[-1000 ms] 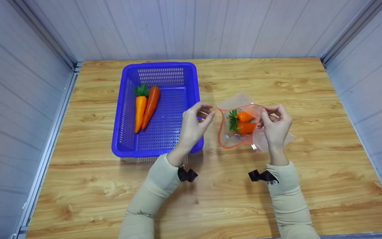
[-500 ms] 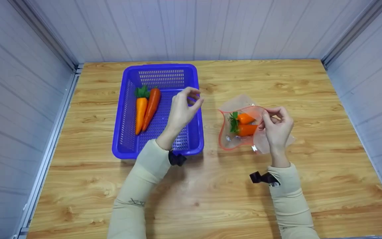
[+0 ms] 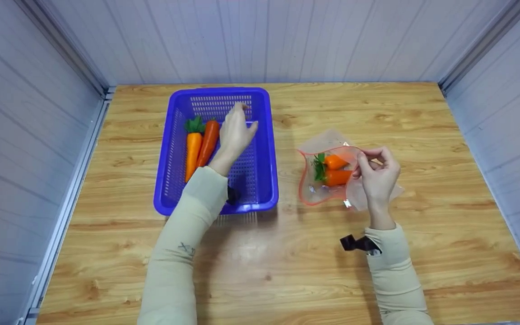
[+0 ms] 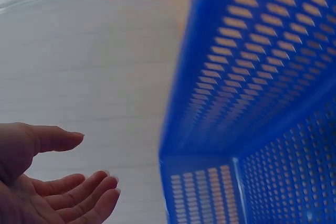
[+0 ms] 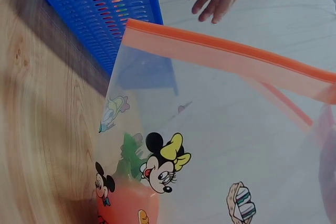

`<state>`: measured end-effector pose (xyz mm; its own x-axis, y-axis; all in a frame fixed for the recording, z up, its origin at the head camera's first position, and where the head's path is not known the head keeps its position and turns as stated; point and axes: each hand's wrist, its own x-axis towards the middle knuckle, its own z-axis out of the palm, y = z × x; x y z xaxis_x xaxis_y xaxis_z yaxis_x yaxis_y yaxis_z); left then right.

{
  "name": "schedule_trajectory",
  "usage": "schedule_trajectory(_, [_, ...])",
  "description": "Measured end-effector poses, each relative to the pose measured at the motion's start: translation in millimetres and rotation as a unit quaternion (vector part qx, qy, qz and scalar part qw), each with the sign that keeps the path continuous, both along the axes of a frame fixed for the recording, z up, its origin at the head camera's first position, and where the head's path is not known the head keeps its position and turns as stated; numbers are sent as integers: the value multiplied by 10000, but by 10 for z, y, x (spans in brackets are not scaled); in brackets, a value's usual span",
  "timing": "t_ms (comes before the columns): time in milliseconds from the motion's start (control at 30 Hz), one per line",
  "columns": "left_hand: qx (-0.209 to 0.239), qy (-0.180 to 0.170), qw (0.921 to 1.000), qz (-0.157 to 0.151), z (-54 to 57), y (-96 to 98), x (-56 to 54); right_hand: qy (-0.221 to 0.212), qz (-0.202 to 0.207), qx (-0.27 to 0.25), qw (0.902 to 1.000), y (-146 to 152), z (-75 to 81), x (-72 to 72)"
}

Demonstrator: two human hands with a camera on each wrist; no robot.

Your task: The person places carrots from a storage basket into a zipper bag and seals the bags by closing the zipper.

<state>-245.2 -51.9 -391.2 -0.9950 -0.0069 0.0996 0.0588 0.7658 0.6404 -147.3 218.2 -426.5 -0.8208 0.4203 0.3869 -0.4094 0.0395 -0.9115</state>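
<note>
Over the blue plastic basket [image 3: 266, 180] hovers my left hand [image 3: 236, 133], its fingers loosely bent and holding nothing. Just left of it, an orange carrot with a green top [image 3: 192, 151] and a darker red-orange carrot [image 3: 208, 142] lie side by side in the basket. My right hand [image 3: 379, 178] pinches the orange-edged rim of a clear zip bag [image 3: 309, 192], whose mouth gapes toward the basket. Inside the bag lie two orange carrots [image 3: 336, 177] with green leaves. Cartoon figures are printed on the bag [image 5: 210, 145] in the right wrist view.
The wood-grain table [image 3: 305, 266] carries the basket on the left and the bag on the right, with a gap between them. Pale panel walls [image 3: 260, 40] stand at the back and both sides. The basket's rim and slotted walls rise around the two carrots.
My left hand has moved left and away from me, from beside the bag to above the basket. My right hand keeps its pinch on the bag, nearly still.
</note>
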Motion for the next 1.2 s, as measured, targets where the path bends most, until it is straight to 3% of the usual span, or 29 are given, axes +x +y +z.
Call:
schedule_trajectory(233, [-745, -291, 9963, 329, -173, -78, -241, 22, 4, -1, 10000, 7, -12, -5])
schedule_trajectory(467, [-1266, -31, 9893, 718, -394, -191, -374, -31, 13, -93, 10000, -1, -16, -7])
schedule_trajectory(633, [-1508, -254, 9849, 817, -560, -318, -451, -13, 19, -105, 9999, 4, -21, 3])
schedule_trajectory(933, [-1966, -919, 9741, 637, -776, -458, -505, -45, -43, -35, 10000, -1, -32, 6])
schedule_trajectory(1200, [-2378, -1029, 9642, 567, -916, -490, -481, 44, 22, -165, 9999, 15, -69, -18])
